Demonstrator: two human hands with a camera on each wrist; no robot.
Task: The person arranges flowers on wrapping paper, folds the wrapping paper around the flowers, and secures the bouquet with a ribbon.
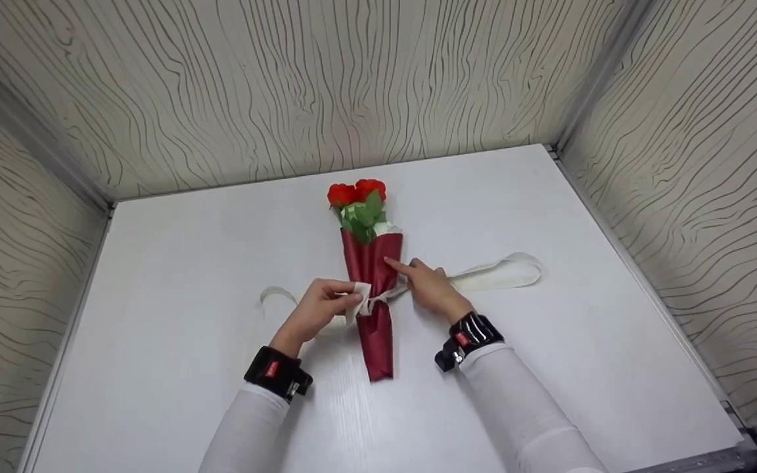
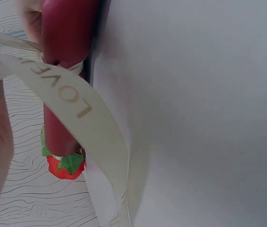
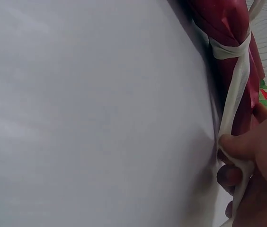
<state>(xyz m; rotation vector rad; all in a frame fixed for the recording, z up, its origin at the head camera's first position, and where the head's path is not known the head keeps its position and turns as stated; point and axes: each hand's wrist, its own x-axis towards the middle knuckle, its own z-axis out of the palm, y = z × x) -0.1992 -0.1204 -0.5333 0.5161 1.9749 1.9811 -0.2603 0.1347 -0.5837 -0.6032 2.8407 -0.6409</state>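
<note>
A bouquet of red roses [image 1: 370,189] with green leaves [image 1: 364,215] lies on the white table, its stems in dark red wrapping paper [image 1: 378,345]. Round the wrap's middle goes a cream ribbon [image 1: 500,274], tied across the front. My left hand [image 1: 315,307] pinches one length of it just left of the wrap. In the left wrist view that ribbon [image 2: 84,111] carries gold lettering and arcs downward. On the other side my right hand [image 1: 432,289] holds the second length between thumb and fingers, its index finger extended onto the wrap. The right wrist view shows the thumb [image 3: 237,144] on the ribbon.
The white table [image 1: 175,276] has a raised metal edge on its right side. Wood-grain patterned panels [image 1: 326,85] stand behind and at both sides. The right ribbon end loops out over the table; a smaller loop [image 1: 278,292] curls left of the left hand.
</note>
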